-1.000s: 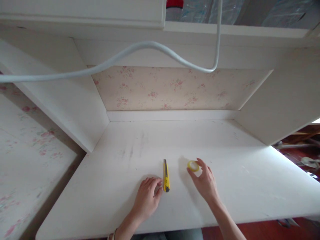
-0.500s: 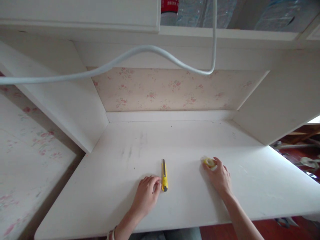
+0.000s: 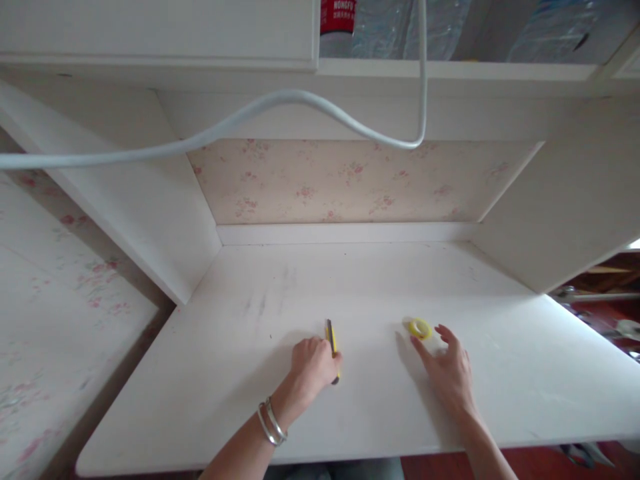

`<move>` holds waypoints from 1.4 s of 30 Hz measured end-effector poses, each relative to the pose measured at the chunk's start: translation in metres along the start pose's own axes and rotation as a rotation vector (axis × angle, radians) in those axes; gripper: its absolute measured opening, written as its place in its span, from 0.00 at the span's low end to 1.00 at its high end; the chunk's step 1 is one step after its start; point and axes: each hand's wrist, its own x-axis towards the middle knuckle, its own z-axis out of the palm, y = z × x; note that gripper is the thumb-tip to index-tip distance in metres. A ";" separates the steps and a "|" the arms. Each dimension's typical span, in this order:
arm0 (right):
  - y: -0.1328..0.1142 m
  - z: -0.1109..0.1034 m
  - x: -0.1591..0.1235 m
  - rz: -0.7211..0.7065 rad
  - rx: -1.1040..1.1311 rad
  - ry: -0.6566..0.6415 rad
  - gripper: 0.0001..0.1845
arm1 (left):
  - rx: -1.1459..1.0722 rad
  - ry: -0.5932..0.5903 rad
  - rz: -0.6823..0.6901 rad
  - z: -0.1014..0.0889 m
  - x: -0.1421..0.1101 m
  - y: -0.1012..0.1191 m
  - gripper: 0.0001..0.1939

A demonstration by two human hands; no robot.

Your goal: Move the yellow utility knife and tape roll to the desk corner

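Note:
My left hand (image 3: 316, 363) is closed around the middle of a yellow and black box cutter (image 3: 331, 330). The cutter lies lengthwise on the white desk, its far tip and dark near end showing past my fingers. To the right, my right hand (image 3: 447, 370) is open, thumb and forefinger spread apart just short of a small roll of yellow tape (image 3: 419, 328). The tape rests flat on the desk, and the thumb tip is very near its lower edge; whether they touch I cannot tell.
The white desk (image 3: 200, 387) has side panels left and right and floral wallpaper (image 3: 350, 177) behind. A thick white cable (image 3: 295, 97) crosses the upper view. Overhead, an open cabinet holds plastic bottles (image 3: 380, 30). Clutter on a red floor (image 3: 600, 313) shows at right.
My left hand has moved right onto the box cutter and closed on it. My right hand has let go of the tape roll and drawn back slightly toward me.

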 end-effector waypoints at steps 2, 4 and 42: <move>-0.001 -0.006 -0.014 0.041 0.099 0.020 0.36 | 0.005 -0.002 0.016 0.002 0.005 0.009 0.21; -0.004 -0.012 -0.027 0.094 0.202 0.028 0.31 | -0.017 0.008 0.045 0.004 0.011 0.024 0.22; -0.133 0.037 -0.069 -0.072 0.512 -0.567 0.23 | -0.893 0.106 0.113 -0.002 0.016 -0.039 0.22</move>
